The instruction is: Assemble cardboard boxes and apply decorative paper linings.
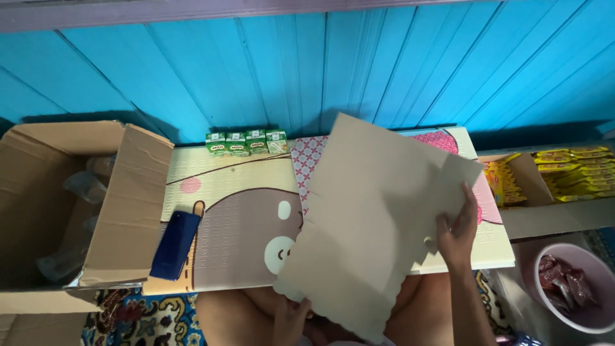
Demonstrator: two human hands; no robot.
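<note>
Cardboard sheet (365,224) held tilted over a cartoon-printed worktop (224,211) by both hands.

Cardboard sheet is plain tan, flat and large, with a scalloped lower edge and straight upper edges; it hides much of the worktop's right half and a pink patterned panel (306,160). The right hand (456,234) pinches its right edge, thumb on the near face and fingers wrapped behind, forearm rising from below. The left hand (291,317) grips the lower left corner from underneath, fingers curled on the edge. Beyond the sheet, four small green drink cartons (246,142) stand in a row against the blue plank wall. A dark blue phone (175,245) lies on the worktop's left side, near an open cardboard box (122,211). Bare worktop shows between phone and sheet. To the right sit a box of yellow packets (564,174) and a pink bowl (599,275) of red sachets.
</note>
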